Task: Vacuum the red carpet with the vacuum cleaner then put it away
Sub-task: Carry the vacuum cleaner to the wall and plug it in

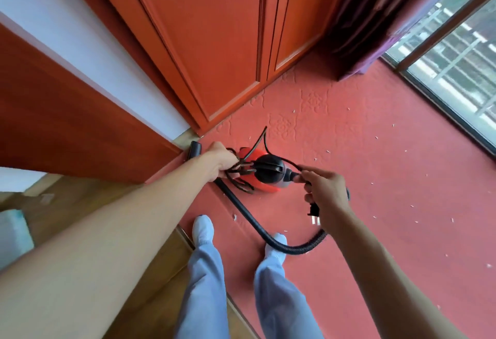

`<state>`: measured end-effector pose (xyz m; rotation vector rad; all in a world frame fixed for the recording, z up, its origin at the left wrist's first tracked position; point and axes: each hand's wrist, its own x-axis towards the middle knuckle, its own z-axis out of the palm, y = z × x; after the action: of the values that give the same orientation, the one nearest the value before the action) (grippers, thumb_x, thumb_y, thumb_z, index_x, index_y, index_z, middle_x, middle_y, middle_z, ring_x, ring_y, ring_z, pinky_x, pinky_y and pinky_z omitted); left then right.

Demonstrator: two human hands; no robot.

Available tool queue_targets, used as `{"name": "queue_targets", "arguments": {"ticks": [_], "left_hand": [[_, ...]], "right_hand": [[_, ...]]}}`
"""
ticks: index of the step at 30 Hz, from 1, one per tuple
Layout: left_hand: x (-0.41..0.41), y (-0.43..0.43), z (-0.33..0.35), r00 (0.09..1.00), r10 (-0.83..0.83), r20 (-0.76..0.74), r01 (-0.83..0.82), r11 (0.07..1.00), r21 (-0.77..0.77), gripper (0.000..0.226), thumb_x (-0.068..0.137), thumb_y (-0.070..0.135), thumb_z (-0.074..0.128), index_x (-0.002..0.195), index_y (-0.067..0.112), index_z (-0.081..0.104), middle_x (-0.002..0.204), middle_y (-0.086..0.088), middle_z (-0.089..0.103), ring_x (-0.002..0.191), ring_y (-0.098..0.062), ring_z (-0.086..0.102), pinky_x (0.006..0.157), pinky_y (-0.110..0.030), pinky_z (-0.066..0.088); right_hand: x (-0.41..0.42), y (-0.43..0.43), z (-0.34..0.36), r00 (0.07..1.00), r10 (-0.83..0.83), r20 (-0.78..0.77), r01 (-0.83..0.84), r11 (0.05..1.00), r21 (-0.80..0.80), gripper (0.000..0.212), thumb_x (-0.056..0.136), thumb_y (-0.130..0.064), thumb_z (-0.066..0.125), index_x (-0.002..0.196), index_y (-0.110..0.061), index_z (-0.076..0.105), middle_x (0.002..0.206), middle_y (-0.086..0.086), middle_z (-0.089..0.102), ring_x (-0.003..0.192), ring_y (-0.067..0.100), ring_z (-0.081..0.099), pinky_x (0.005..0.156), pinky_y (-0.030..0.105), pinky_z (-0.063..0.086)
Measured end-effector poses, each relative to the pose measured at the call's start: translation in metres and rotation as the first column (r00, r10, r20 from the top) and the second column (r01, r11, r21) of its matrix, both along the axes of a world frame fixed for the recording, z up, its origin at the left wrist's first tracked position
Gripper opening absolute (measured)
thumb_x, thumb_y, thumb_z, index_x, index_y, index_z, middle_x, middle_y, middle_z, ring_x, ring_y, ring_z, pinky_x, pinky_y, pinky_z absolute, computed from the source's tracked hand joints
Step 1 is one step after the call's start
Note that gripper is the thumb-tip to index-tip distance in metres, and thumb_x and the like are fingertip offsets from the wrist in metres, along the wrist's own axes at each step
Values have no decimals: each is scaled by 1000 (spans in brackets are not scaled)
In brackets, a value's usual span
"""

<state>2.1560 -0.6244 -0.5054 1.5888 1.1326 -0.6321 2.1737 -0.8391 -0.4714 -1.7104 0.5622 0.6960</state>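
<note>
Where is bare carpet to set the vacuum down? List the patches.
Open red carpet lies between the wardrobe doors, curtain and window, with only white scraps. Crowded around the vacuum cleaner: power cord loops, hose, feet.

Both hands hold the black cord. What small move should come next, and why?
Probably the left hand lets one cord loop go while the right hand draws the plug end out: the cord is bundled at the vacuum cleaner, and white scraps lie on the carpet.
</note>
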Motion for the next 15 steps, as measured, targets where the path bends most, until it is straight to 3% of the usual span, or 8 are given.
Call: {"name": "queue_targets", "arguments": {"ticks": [2,5,9,11,13,15], "left_hand": [[1,-3,24,999,54,6,-54,998,10,20,81,-12,54,92,2,62,69,-14,62,50,-22,60,43,-22,51],[1,-12,72,972,223,79,-212,969,-129,17,92,-9,50,100,-5,64,82,-17,64,49,-22,63,35,-20,50],[-8,-26,126,925,364,108,-337,918,-210,27,99,-11,34,85,-3,57,80,-19,58,46,-24,64,33,-15,44],[-18,-27,150,891,436,131,-400,887,-230,28,99,-11,30,87,-2,53,77,-17,54,43,-17,61,44,-19,53],[-32,-24,174,840,511,181,-466,852,-239,26,100,-9,30,87,-2,52,74,-17,53,52,-14,63,58,-26,59],[-45,-16,192,764,620,176,-562,775,-291,24,93,-7,31,97,-5,55,76,-20,60,69,-27,66,77,-47,59]], "right_hand": [[13,-14,29,998,-21,67,22,1000,-9,29,89,3,52,106,-4,74,68,7,66,47,7,40,41,19,32],[32,-18,76,987,-6,163,3,1000,17,31,87,2,51,105,-7,74,62,3,62,48,9,38,38,17,30],[44,4,138,959,93,268,-120,989,87,31,88,-1,50,104,-16,72,58,2,58,44,9,38,39,17,29],[46,19,167,956,111,272,-167,967,193,31,89,2,48,96,-15,73,58,2,56,44,10,37,40,18,28],[47,32,195,966,119,231,-196,917,346,28,90,3,47,93,-7,73,59,3,55,47,11,37,41,19,30],[45,45,222,977,142,161,-206,839,503,25,94,1,44,100,-2,69,63,4,57,50,11,42,43,19,36]]}}
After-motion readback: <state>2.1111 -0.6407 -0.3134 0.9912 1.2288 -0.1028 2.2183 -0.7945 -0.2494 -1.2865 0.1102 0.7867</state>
